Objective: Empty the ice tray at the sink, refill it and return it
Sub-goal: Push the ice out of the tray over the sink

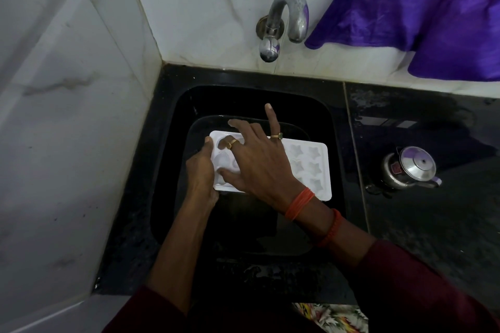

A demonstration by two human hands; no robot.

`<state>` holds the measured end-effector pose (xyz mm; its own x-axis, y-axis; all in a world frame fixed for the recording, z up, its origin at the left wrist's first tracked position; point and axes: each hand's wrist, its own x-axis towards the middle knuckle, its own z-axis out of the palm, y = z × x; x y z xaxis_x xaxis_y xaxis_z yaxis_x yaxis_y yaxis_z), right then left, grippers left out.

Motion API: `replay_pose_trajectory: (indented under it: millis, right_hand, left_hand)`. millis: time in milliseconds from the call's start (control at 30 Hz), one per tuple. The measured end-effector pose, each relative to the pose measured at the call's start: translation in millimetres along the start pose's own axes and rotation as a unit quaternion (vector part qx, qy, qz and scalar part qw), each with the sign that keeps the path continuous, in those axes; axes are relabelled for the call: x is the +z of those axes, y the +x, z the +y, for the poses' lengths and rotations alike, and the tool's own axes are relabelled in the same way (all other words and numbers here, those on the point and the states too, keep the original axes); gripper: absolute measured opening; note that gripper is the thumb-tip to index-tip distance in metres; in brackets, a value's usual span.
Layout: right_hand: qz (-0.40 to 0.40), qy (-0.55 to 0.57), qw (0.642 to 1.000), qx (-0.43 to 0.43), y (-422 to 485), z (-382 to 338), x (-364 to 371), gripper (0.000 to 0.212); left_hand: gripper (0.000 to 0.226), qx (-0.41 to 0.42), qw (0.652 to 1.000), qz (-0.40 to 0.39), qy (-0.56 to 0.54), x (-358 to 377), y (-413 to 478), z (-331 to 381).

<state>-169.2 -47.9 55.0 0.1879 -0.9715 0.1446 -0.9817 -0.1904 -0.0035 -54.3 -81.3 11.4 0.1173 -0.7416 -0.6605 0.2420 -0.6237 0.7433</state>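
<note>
— Left hand [201, 170] grips the short end of the ice tray [311, 167] at nine o'clock, thumb on the rim, fingers curled underneath.

— And the right hand [259, 162]?

— Its fingers are spread over the tray's left half. The thumb and a ringed finger press down into the cells there, and the forefinger sticks up toward twelve. It clamps on nothing that I can make out.

— Where is the tray?

— Low inside the black sink [243, 100], cells facing up. Its long axis runs from nine to three, and the three o'clock end sits slightly nearer the person. The star cells at that end are uncovered, but I cannot tell whether ice sits in them.

— The tap [286, 19]?

— On the wall at twelve, well apart from the tray. No water shows.

— What does the next move turn on?

— I judge emptying is the step in hand. The tray wants twisting or tipping about its long axis, and only the nine o'clock end is held. The right hand is the nearer one to the free end at three.

— Anything close by?

— A steel pot [411, 167] on the desk [419, 224] at three.
</note>
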Motion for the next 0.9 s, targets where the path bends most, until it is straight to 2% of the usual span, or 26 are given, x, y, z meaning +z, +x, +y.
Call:
replay_pose_trajectory:
  millis: [400,633,900]
  right_hand:
    - [-0.038,-0.003,0.999,-0.034,6,1,2,0.056]
    - [-0.069,-0.016,0.997,-0.034,9,1,1,0.063]
    - [-0.059,-0.022,0.997,-0.043,11,-1,0,0.063]
  left_hand:
    - [0.036,-0.003,1.0,-0.002,0.006,0,-2,-1]
    - [0.028,0.011,1.0,-0.009,-0.007,-2,-3,1]
    - [0.029,0.028,0.999,-0.024,-0.001,-5,-4,2]
